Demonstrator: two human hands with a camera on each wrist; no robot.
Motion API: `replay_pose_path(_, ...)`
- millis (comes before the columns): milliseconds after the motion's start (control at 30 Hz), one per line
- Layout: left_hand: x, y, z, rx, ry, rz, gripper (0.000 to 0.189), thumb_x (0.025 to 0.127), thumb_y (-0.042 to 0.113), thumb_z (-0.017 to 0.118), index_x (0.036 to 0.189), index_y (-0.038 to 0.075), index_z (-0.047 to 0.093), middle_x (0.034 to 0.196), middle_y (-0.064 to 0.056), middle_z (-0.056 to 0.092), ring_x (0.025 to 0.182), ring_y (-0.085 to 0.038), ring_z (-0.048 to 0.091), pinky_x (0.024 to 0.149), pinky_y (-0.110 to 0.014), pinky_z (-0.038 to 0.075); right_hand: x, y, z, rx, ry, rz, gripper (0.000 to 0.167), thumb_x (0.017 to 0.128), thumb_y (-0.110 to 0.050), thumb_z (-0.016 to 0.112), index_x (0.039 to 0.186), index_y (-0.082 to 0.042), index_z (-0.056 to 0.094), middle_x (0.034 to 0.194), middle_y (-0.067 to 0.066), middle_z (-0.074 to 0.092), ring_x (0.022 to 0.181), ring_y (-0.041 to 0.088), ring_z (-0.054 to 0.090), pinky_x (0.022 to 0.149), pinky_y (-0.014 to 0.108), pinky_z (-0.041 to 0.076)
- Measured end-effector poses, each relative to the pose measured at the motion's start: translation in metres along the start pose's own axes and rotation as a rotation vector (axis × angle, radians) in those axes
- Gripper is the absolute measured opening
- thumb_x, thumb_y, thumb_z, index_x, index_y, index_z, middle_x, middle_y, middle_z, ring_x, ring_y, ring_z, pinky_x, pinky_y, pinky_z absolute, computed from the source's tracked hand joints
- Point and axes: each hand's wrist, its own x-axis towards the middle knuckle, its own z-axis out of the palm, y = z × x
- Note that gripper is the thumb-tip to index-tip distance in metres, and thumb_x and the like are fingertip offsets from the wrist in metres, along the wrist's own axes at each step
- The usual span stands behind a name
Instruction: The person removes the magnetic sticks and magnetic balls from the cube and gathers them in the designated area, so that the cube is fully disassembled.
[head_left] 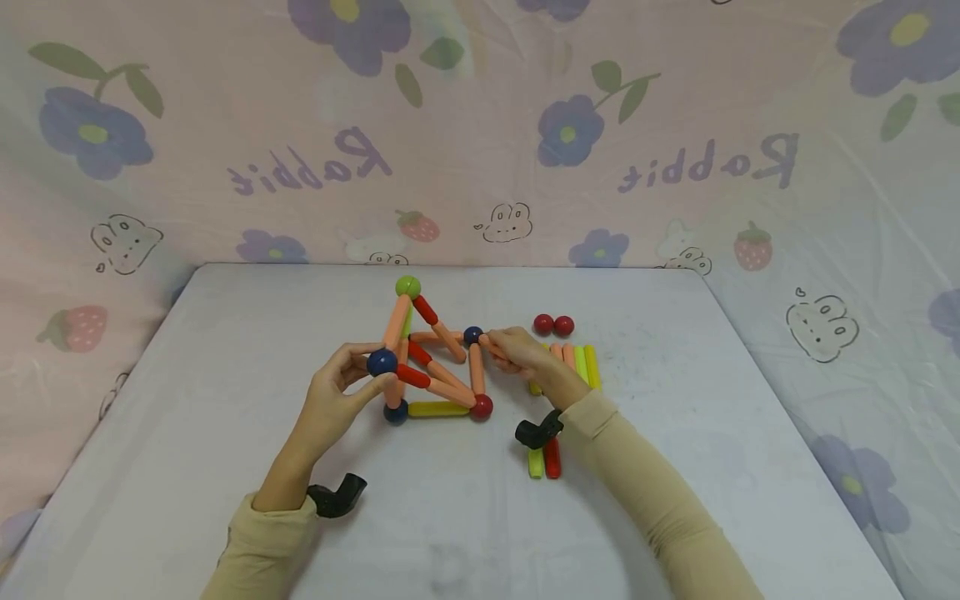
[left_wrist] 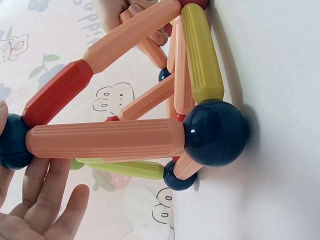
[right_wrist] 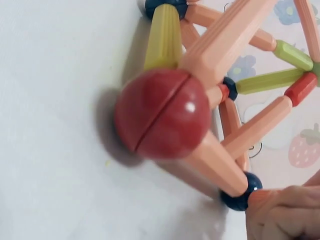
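A frame of magnetic rods and balls stands on the table, with a green ball (head_left: 408, 287) at its top. My left hand (head_left: 341, 396) pinches a dark blue ball (head_left: 382, 362) at a raised corner between thumb and fingers. A salmon rod (left_wrist: 105, 138) runs from that ball down to another dark blue ball (left_wrist: 216, 133) on the table. With my right hand (head_left: 521, 354) I grip a salmon rod (right_wrist: 261, 196), its end at the far blue ball (head_left: 472, 336); whether they touch is hard to tell. A yellow rod (head_left: 438, 409) joins the near blue ball to a red ball (head_left: 482, 407).
Two loose red balls (head_left: 553, 325) lie beyond my right hand. Several loose rods (head_left: 591, 367) are lined up beneath my right wrist, partly hidden by it. Nearer to me are a red rod (head_left: 552, 460) and a green rod (head_left: 536, 464). A patterned curtain (head_left: 465, 150) hangs behind the table.
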Motion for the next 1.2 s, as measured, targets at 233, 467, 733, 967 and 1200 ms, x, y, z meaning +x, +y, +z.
replay_pose_path(233,0.000,-0.001,0.000,-0.006,0.005,0.010,0.042,0.087,0.009,0.070,0.124,-0.001,0.054,0.108,-0.012,0.061,0.092,0.009,0.056,0.094,0.000,0.042,-0.008,0.002,-0.006,-0.031,0.073,-0.038,0.040,0.103,-0.025,0.039,0.135,-0.003,0.048,0.064,-0.005,0.046,0.050,0.007,0.037,0.046,0.016,0.027)
replay_pose_path(467,0.001,0.000,0.000,0.000,0.003,0.003,0.042,0.087,0.010,0.070,0.124,-0.001,0.054,0.108,-0.013,0.062,0.093,0.009,0.056,0.094,0.000,0.042,-0.027,0.009,-0.018,-0.196,0.196,-0.118,0.047,0.101,-0.028,0.045,0.145,-0.011,0.041,0.073,0.000,0.049,0.057,0.010,0.044,0.055,0.018,0.038)
replay_pose_path(733,0.000,0.002,0.000,0.005,-0.002,-0.016,0.042,0.087,0.011,0.070,0.125,0.000,0.054,0.109,-0.013,0.062,0.094,0.010,0.056,0.094,0.000,0.041,-0.050,0.028,-0.043,-0.317,0.304,-0.263,0.050,0.097,-0.019,0.049,0.145,-0.010,0.041,0.099,0.014,0.054,0.068,0.017,0.049,0.058,0.021,0.042)
replay_pose_path(967,0.000,0.002,0.000,0.009,0.002,-0.006,0.042,0.087,0.011,0.070,0.124,0.000,0.054,0.109,-0.013,0.062,0.094,0.010,0.056,0.094,0.001,0.041,-0.057,0.049,-0.066,-0.363,0.401,-0.233,0.050,0.096,-0.023,0.052,0.142,-0.005,0.042,0.111,0.022,0.056,0.089,0.023,0.052,0.062,0.020,0.044)
replay_pose_path(1200,-0.001,0.001,0.000,0.000,0.004,0.005,0.042,0.087,0.009,0.070,0.124,-0.002,0.054,0.109,-0.012,0.062,0.094,0.011,0.056,0.093,0.001,0.042,-0.066,0.061,-0.084,-0.385,0.464,-0.174,0.043,0.094,-0.018,0.051,0.131,0.004,0.052,0.104,0.017,0.057,0.078,0.013,0.049,0.058,0.018,0.044)
